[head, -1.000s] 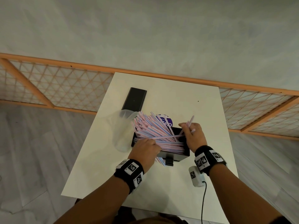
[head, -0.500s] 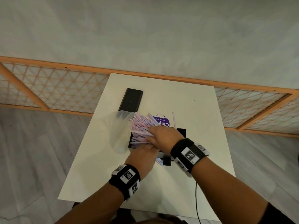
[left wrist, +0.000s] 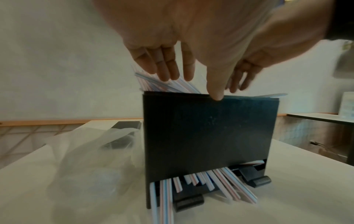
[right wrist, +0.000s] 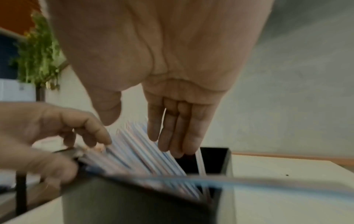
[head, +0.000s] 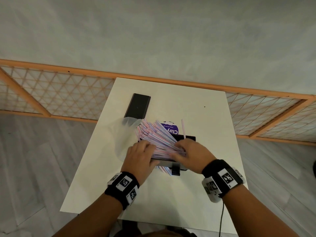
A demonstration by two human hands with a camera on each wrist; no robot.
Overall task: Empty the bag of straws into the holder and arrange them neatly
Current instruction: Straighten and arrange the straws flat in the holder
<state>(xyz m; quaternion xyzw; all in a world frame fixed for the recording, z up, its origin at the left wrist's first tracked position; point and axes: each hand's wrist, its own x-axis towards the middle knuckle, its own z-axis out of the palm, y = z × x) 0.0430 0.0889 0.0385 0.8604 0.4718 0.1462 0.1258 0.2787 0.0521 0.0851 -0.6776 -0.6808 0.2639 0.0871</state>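
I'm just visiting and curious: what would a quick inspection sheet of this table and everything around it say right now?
Surface: white table, one small dark speck on it.
Job's things: black straw holder heaped with striped straws leaning left; one straw stands upright alone; straw ends poke out of the bottom slot; clear plastic bag lies left of the holder.
Clutter: black flat box behind the bag; purple round label behind the holder.
Hands: left hand and right hand press straight fingers on the straws.
Cables: black cable hangs from the right wristband.
Surroundings: wooden lattice partition, grey wall, grey floor.
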